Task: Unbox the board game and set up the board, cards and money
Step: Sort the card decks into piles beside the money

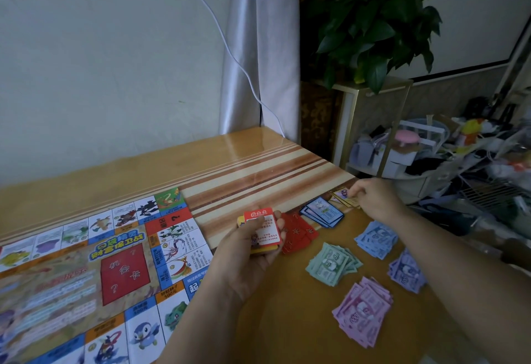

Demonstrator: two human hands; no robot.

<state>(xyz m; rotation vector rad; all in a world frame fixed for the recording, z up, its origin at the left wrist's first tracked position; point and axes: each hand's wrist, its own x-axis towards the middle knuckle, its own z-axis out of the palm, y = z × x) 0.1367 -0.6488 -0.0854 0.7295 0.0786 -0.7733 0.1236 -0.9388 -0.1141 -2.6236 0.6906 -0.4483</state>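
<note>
Board centre reads 机会卡; left hand grips cards.

This looks like a room in a home, most likely a living room. A wooden table stands against a plain pale wall, next to a long grey curtain. A white cable hangs down the wall. In the corner a leafy potted plant sits on a gold-framed stand. To the right, a heap of household odds and ends fills tubs and a rack. A game board, cards and play money lie spread over the table.
</note>
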